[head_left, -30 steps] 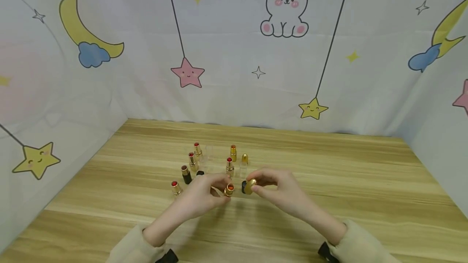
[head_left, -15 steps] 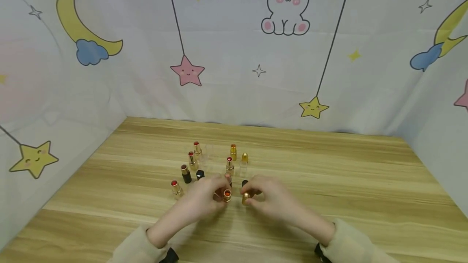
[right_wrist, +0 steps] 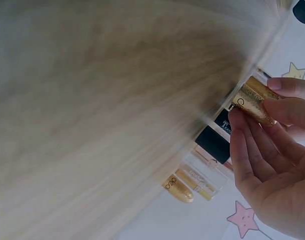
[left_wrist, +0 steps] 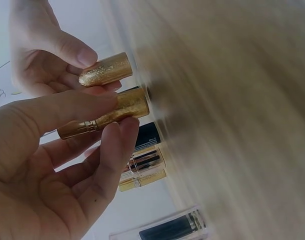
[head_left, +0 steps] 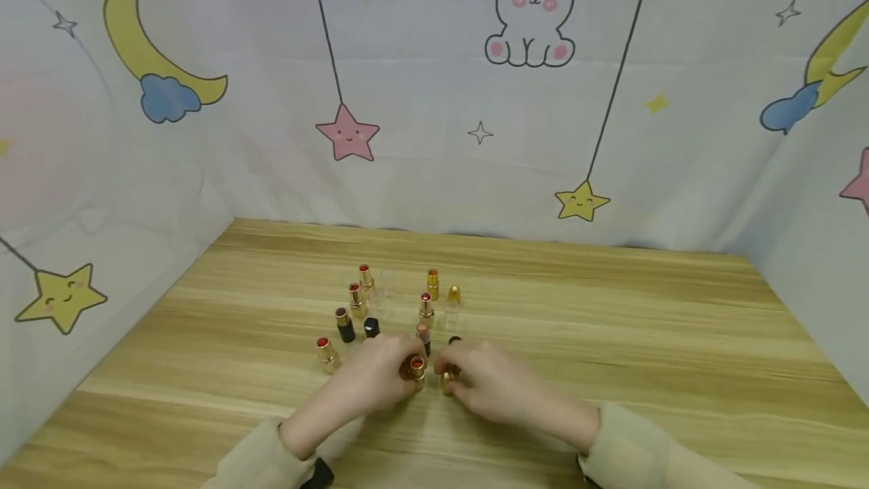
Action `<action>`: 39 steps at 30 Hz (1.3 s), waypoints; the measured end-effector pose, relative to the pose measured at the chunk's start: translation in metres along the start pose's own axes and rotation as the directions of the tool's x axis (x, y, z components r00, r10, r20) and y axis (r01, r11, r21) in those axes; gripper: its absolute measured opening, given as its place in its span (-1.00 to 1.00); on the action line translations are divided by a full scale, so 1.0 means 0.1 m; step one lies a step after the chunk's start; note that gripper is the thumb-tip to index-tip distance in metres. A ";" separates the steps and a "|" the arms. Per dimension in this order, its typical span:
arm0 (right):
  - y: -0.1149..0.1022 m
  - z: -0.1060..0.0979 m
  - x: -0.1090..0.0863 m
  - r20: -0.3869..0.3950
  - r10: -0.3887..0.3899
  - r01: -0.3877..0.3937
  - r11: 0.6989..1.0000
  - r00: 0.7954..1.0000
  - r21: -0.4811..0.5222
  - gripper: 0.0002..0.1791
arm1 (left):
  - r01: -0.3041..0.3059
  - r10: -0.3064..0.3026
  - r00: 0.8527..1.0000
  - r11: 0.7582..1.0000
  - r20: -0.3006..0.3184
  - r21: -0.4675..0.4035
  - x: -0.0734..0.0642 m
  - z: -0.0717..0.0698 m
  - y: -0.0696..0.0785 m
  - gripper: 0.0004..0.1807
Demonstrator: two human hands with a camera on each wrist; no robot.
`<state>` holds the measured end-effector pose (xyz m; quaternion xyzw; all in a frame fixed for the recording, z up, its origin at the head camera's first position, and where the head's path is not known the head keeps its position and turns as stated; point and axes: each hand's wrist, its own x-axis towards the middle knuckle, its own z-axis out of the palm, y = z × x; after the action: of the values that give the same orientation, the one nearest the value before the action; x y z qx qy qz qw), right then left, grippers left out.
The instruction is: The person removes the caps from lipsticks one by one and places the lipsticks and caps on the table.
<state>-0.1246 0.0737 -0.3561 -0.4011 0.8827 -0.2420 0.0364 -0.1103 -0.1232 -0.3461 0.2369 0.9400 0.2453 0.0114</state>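
My left hand (head_left: pixel 380 372) pinches an uncapped gold lipstick (left_wrist: pixel 125 106) by its glittery base, upright, its red tip showing from above. Close to its right, my right hand (head_left: pixel 489 379) pinches the rounded gold lipstick cap (left_wrist: pixel 108 69) between thumb and fingers, domed end up. Both things are low, right at the tabletop. Just behind the left fingers stands a nude-pink lipstick (head_left: pixel 424 336) with a dark base; a black cap (right_wrist: pixel 213 144) stands behind the right fingers, mostly hidden by them in the head view.
Farther back stand a gold lipstick (head_left: pixel 433 285) with its gold cap (head_left: pixel 454 294), and a red lipstick (head_left: pixel 425 309) beside a clear cap (head_left: pixel 451 313). A left row holds several open lipsticks, the nearest (head_left: pixel 329 355) beside my left hand, plus a black cap (head_left: pixel 371 327).
Both hands have come down and toward the near edge, bringing the gold lipstick and its cap to the tabletop. The cap has turned from tilted to upright, and the nude-pink lipstick has come into view.
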 end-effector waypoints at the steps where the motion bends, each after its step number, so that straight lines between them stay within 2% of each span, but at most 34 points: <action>1: 0.00 0.00 0.00 0.009 0.006 -0.006 1.000 1.000 -0.001 -0.84 | 0.004 -0.004 1.000 1.000 0.010 -0.003 0.00 0.00 0.00 -0.80; 13: -0.01 0.01 -0.01 0.024 0.028 -0.027 0.998 0.999 -0.050 -0.85 | 0.014 -0.014 0.999 1.000 0.042 0.000 0.03 0.02 0.00 -0.79; 18: 0.00 0.01 -0.04 0.010 0.007 -0.006 0.999 1.000 -0.051 -0.77 | 0.035 -0.034 0.998 0.999 0.044 -0.020 0.02 0.03 0.01 -0.79; 24: 0.00 -0.06 -0.19 -0.063 -0.032 0.028 0.998 0.998 -0.064 -0.62 | 0.054 -0.054 0.999 0.998 0.008 -0.013 0.00 0.02 0.05 -0.62; 29: -0.03 -0.16 -0.39 -0.160 -0.006 -0.014 0.992 0.987 -0.124 -0.64 | 0.125 -0.125 0.992 0.992 -0.020 0.001 -0.05 -0.04 0.14 -0.49; 32: -0.03 -0.20 -0.49 -0.229 0.011 -0.051 0.984 0.973 -0.169 -0.61 | 0.159 -0.156 0.986 0.986 -0.061 0.042 -0.10 -0.09 0.20 -0.41; 34: -0.03 -0.21 -0.56 -0.270 0.021 -0.082 0.974 0.963 -0.213 -0.58 | 0.163 -0.154 0.982 0.983 -0.108 0.083 -0.14 -0.11 0.23 -0.37; 36: -0.02 -0.23 -0.62 -0.310 0.027 -0.114 0.957 0.950 -0.267 -0.56 | 0.146 -0.124 0.978 0.981 -0.170 0.124 -0.18 -0.11 0.25 -0.37; 39: 0.00 -0.25 -0.72 -0.351 0.037 -0.159 0.933 0.936 -0.323 -0.52 | 0.081 -0.020 0.960 0.975 -0.281 0.207 -0.23 -0.08 0.25 -0.37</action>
<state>-0.0826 0.1354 -0.3438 -0.3083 0.9235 -0.1461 -0.1751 -0.0796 -0.1177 -0.3296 0.1760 0.9591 0.1721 -0.1396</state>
